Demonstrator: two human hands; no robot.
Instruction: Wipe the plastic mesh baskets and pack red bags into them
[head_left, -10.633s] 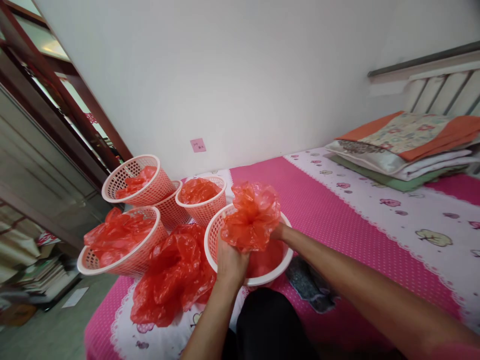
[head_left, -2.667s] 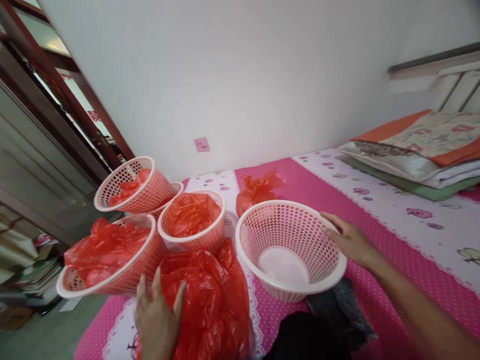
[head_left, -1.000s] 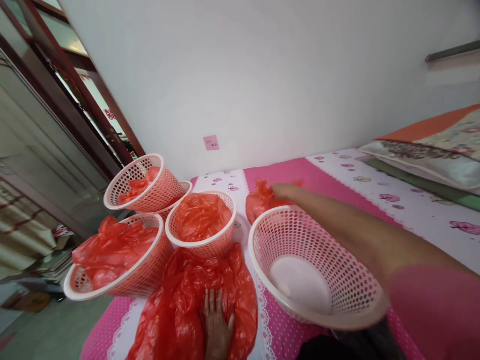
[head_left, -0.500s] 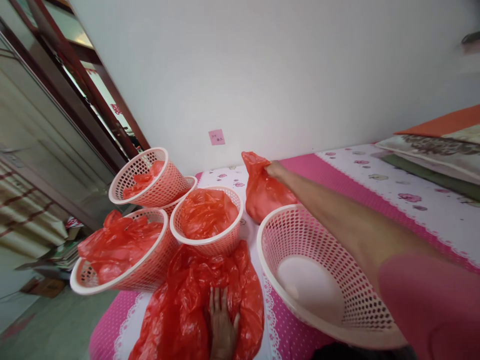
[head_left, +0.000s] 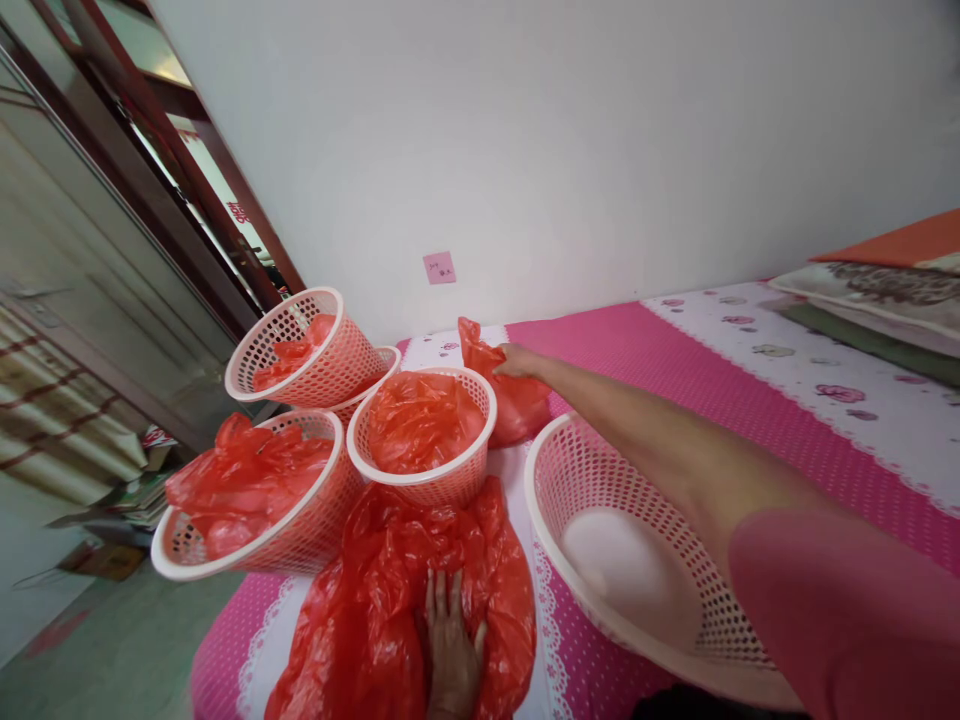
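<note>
My right hand grips the upper part of a bulging red plastic bag, which rests on the bed by the wall, behind the baskets. Stretched flat with its fingers out, my left hand presses on a crumpled red plastic bag at the bed's near edge. Beneath my right arm stands a pink perforated plastic basket with nothing seen inside. Just beyond my left hand, another pink basket holds a red bag. What the bags contain is hidden.
On the left, a tilted basket carries a red bag, and another tilted basket rests on a partly hidden one. Folded bedding lies at the right on the pink and white bedsheet. A white wall borders the bed.
My right hand, still holding the red bag, has moved left and slightly down, and the bag has shifted left behind the middle basket. My left hand stays on its bag. The view has shifted slightly.
</note>
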